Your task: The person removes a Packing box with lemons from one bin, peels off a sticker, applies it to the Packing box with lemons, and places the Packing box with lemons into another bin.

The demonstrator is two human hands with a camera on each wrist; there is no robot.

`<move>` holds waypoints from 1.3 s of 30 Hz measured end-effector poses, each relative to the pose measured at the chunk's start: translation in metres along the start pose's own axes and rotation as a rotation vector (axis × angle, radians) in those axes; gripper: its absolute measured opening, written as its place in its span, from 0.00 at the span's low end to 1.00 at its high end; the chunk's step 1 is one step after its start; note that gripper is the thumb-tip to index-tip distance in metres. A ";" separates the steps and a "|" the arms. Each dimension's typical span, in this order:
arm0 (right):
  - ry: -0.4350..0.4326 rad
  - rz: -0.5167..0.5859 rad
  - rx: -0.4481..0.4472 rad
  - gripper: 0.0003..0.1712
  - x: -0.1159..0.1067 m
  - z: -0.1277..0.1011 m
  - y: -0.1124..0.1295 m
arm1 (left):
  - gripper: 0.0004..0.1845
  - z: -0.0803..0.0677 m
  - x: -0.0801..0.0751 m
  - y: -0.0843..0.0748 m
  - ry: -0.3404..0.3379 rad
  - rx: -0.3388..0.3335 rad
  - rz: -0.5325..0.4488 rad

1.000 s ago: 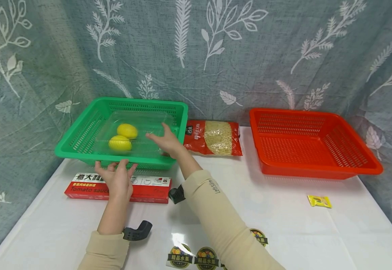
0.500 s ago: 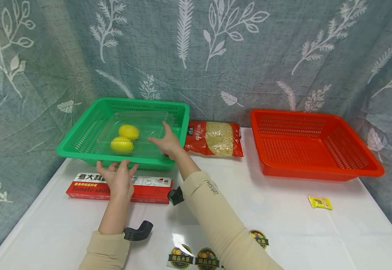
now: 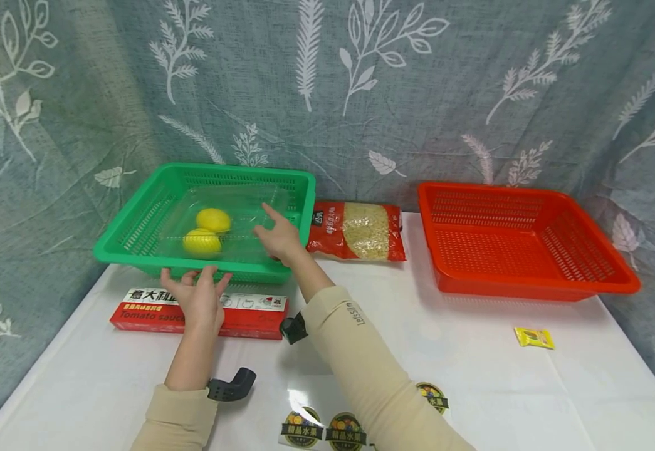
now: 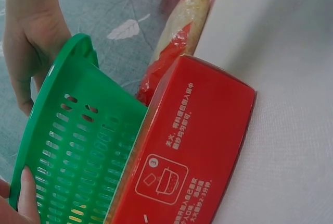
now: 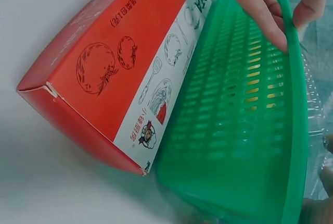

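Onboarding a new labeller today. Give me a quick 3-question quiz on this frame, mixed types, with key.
1. True or false: both lemons lie in a clear plastic tray inside the green basket.
2. Multiple choice: what lies between the two baskets, against the curtain? A) bag of pasta B) tomato sauce box C) yellow sachet
3. Fill in: the left hand touches the green basket's ____ rim.

Key:
1. True.
2. A, the bag of pasta; the red basket sits to its right.
3. Near (front); the right hand reaches over that rim, fingers on the tray.
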State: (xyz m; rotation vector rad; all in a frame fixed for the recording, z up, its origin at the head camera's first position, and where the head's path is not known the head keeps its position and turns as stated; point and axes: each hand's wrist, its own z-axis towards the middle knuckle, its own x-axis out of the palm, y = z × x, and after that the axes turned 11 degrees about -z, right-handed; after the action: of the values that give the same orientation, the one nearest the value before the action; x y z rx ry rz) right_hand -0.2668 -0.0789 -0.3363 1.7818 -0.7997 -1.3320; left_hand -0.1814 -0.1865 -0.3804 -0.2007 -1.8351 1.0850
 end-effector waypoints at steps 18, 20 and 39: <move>-0.158 -0.080 -0.061 0.29 0.006 -0.004 0.000 | 0.44 0.000 -0.002 0.000 0.005 -0.008 0.002; -0.169 -0.084 -0.064 0.29 0.007 -0.005 0.000 | 0.44 0.000 -0.002 0.000 0.007 -0.009 0.006; -0.264 -0.015 -0.034 0.29 0.009 -0.007 0.003 | 0.43 0.001 0.000 0.001 0.006 0.003 0.032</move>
State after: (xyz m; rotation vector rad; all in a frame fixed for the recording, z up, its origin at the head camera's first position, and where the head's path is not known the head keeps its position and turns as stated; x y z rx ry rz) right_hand -0.2575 -0.0865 -0.3373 1.6079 -0.8994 -1.6038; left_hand -0.1822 -0.1868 -0.3813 -0.2320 -1.8303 1.1073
